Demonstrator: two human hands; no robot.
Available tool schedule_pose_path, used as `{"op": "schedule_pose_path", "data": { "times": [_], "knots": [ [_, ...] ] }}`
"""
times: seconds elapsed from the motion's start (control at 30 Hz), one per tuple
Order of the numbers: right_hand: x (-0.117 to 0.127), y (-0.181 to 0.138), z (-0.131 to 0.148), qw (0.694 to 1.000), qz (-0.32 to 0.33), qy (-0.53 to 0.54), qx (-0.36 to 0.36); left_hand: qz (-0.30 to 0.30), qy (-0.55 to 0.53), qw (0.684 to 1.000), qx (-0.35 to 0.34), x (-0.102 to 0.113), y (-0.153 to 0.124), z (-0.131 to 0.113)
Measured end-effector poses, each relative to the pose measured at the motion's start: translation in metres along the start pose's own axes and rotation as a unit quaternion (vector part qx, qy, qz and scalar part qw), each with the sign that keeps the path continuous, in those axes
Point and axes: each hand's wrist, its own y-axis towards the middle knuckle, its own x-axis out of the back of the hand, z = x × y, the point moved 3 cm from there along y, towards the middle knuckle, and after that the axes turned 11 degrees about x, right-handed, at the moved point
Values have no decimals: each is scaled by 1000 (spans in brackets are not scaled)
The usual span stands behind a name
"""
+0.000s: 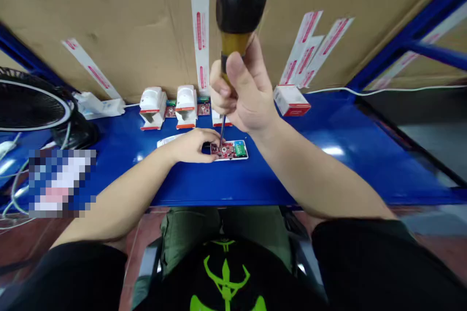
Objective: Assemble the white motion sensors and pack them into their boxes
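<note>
My right hand (248, 90) is wrapped round a screwdriver (242, 7) with a yellow and black handle. Its thin shaft points down, and the tip meets or nearly meets a red circuit board (226, 151) in a white casing. A green and blue part sits at the board's right end. Thumb and fingers of my left hand (195, 146) grip the left end of this casing against the blue table. Behind that hand lies a white piece (168, 140), partly hidden.
White devices in open boxes (151, 107) (186, 106) stand along the back, with red boards beside them. A red and white box (292, 100) is at back right. A black fan (32, 102) stands left. Cardboard (127, 24) walls the back of the blue table (321, 131).
</note>
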Motion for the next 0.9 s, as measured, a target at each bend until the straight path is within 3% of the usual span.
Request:
{"op": "schedule_pose_path", "data": {
  "times": [0.2, 0.47, 0.6, 0.7, 0.77, 0.9],
  "knots": [
    [5, 1, 5, 997, -41, -57, -42, -5, 3, 1000, -1, 0, 0, 0],
    [9, 4, 20, 994, -63, -87, 21, -46, 8, 999, 1, -3, 3, 2],
    [8, 11, 47, 989, -71, -125, 24, -70, 28, 997, 1, 3, 2, 3],
    [12, 13, 75, 985, -38, -169, 7, -95, 52, 994, 18, 8, 1, 3],
    [20, 8, 86, 977, 36, -207, -39, -107, 68, 992, 25, 10, 0, 3],
    [63, -25, 87, 918, 134, -339, -158, -109, 89, 990, 30, 11, 0, 5]
  ]
}}
